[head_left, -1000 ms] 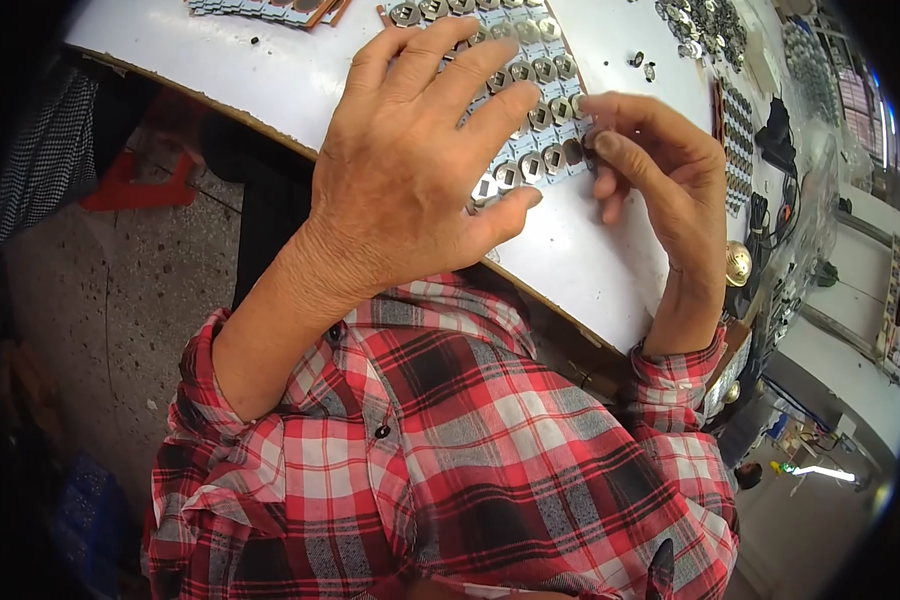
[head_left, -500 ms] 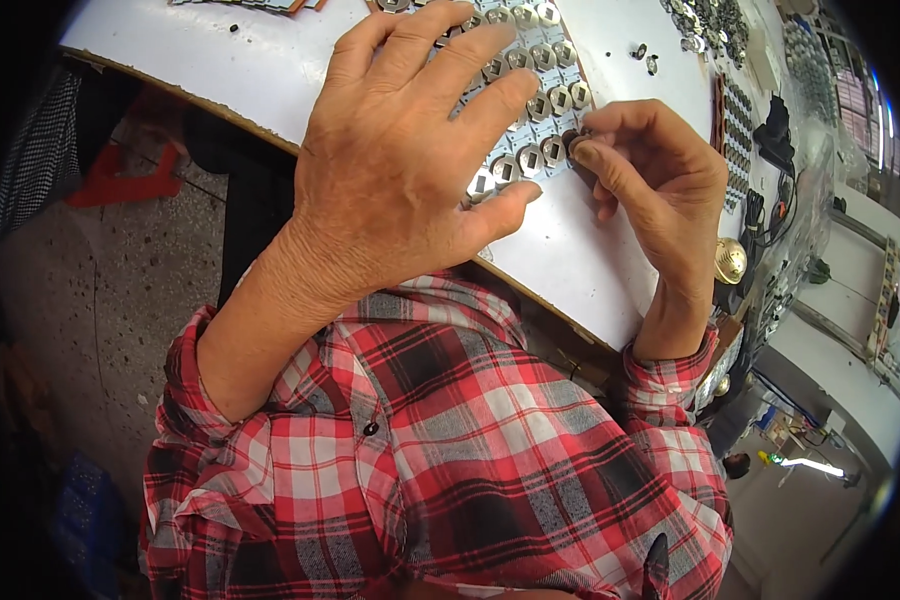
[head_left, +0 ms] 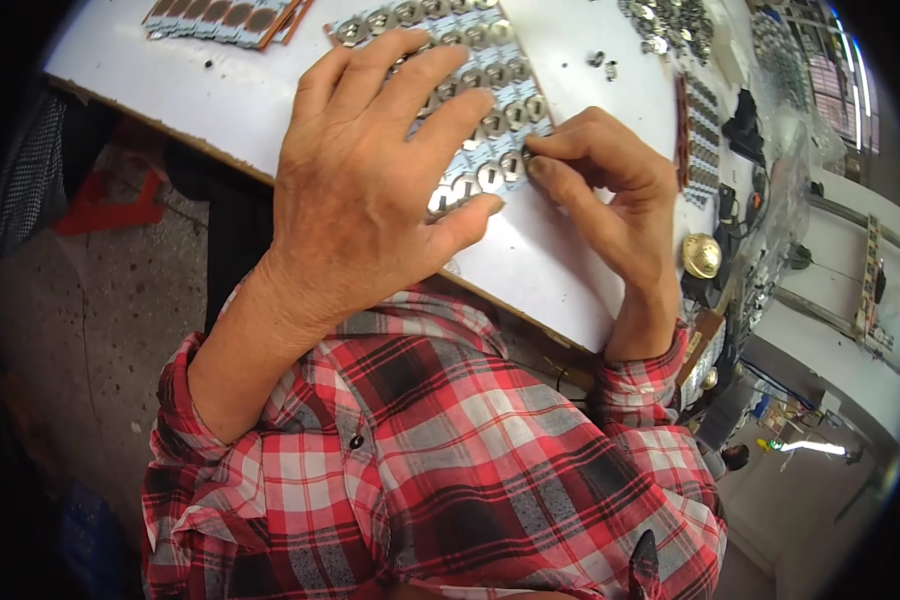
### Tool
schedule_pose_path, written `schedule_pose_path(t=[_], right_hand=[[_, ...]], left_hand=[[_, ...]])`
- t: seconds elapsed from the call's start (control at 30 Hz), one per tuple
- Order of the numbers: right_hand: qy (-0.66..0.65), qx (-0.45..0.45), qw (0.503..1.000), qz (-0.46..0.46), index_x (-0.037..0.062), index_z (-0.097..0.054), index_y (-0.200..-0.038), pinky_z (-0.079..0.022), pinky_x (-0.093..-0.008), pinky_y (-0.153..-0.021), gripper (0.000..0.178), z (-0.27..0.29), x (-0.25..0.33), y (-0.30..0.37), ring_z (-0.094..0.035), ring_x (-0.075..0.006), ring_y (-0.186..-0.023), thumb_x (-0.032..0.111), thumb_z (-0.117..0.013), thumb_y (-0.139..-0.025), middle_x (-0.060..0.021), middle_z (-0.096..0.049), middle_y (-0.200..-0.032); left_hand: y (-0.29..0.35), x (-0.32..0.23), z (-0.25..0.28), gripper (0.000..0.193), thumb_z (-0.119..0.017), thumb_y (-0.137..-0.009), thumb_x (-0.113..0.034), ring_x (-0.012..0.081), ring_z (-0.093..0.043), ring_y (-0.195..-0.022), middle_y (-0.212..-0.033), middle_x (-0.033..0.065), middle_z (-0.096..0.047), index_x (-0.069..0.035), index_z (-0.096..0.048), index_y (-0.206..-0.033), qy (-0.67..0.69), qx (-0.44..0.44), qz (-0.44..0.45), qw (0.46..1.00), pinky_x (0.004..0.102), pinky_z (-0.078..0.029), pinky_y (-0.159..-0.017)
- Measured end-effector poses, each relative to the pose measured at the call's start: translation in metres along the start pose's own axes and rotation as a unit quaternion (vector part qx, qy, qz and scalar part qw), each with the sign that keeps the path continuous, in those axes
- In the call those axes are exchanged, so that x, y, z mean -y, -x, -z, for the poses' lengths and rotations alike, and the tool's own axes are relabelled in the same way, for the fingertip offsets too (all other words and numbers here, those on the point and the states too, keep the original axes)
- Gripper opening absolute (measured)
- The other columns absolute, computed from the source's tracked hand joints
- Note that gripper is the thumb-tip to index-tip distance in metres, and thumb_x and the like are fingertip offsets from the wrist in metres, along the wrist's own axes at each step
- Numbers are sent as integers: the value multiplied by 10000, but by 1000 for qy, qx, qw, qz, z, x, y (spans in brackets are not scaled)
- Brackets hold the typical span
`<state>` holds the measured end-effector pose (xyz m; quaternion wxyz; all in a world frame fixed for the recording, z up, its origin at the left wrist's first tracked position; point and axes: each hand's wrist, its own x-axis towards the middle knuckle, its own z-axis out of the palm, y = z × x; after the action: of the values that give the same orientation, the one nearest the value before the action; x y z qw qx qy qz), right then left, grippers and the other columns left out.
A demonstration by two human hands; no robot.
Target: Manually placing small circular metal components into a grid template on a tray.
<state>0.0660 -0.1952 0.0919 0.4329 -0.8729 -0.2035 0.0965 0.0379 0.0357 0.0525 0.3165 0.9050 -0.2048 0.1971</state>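
A light-blue circuit board panel [head_left: 520, 88] lies on the white table, carrying rows of round silvery metal parts [head_left: 490, 177] with dark slots in them. My left hand [head_left: 365, 160] rests palm down over the panel's left part, its fingers spread and covering some of those parts. At the right end of the panel's nearest row, my right hand [head_left: 605, 180] has thumb and forefinger pinched together. Between these fingertips is a small round metal part [head_left: 529, 153], mostly hidden by them, at the panel's edge. The other right fingers are curled in.
A stack of brown-edged boards [head_left: 228, 18] lies at the far left. Loose metal parts [head_left: 660, 25] are heaped at the far right, with a few scattered nearer. Another stack of filled panels [head_left: 700, 135] and a gold-coloured dome [head_left: 701, 256] are to the right. The table's front edge [head_left: 530, 320] runs below my hands.
The whole view has shifted, so table and hands appear farther left and slightly lower. My left hand still lies on the panel, and my right fingertips remain pinched at the row's end.
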Motion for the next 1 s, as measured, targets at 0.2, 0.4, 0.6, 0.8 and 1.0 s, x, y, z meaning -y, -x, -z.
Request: schedule_pose_path(t=[0.2,0.4,0.6,0.8,1.0], right_hand=[[160,-67,985,15,-41,-726,-994,-453,-203,-620,123,-17,18,5,-597,-48,-673,-59,-717,-872,-37,-644,-830],[44,-32,998,-14,-38,-744,-1021,-459,-196,-631,131,-7,6,3,-598,-45,-717,-52,-712,-895,-13,-653,-852],[5,-24,998,-55,-23,-761,-1061,-456,-189,-617,159,-4,8,3,-599,-35,-711,-41,-735,-905,-4,-686,-845],[-36,-40,996,-75,-20,-764,-1060,-460,-190,-603,161,-3,6,3,-603,-37,-683,-43,-743,-902,-11,-705,-818],[12,6,999,-32,-35,-759,-1066,-483,-193,-629,192,1,6,0,-631,-55,-754,-60,-749,-875,-46,-698,-900]], left_hand=[[3,0,-1,607,-866,-648,-276,331,-551,-1299,-1353,101,-648,-96,-717,-1209,-11,-9,-3,1000,489,-415,-1072],[3,2,-2,602,-873,-637,-275,324,-556,-1302,-1349,97,-651,-104,-725,-1194,-6,-12,-3,1000,486,-410,-1087],[2,2,-4,600,-873,-631,-270,303,-554,-1324,-1349,82,-656,-117,-731,-1193,-2,-14,3,1000,486,-400,-1113],[2,1,-4,594,-870,-627,-266,309,-550,-1327,-1354,80,-654,-116,-730,-1185,4,-19,6,1000,492,-395,-1118],[4,1,1,581,-856,-635,-258,331,-546,-1320,-1335,100,-656,-100,-724,-1179,13,-10,10,1000,509,-390,-1109]])
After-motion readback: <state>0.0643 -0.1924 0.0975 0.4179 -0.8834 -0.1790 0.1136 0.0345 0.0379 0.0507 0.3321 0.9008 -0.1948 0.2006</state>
